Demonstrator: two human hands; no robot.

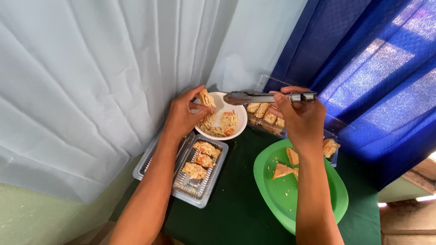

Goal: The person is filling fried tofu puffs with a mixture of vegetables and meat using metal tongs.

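We see two bare hands over a desk (236, 213) with a dark green cloth. The left hand (184, 115) pinches a small filled pastry (207, 98) between its thumb and fingers, so its grip is closed on that piece. It holds the pastry at the far left edge of a white bowl (240, 119). The bowl has a noodle-like filling with orange bits (222, 124) in it.

The right hand (299, 119) is wrapped around a pair of metal tongs (268, 97). Its grip is tight on the handle. The tongs lie flat above the bowl and point left, and their tips look pressed together. We cannot tell if anything sits between the tips.

Just in front of the bowl stands a clear plastic tray (200, 193) with three filled pieces (202, 159) in a row. Its open lid (147, 164) lies to the left. Behind the right hand is another clear tray (268, 119) with more pieces. A green plate (290, 199) near the right arm holds a few golden triangles (282, 170). A pale curtain (91, 81) hangs on the left, a blue curtain (363, 68) on the right.
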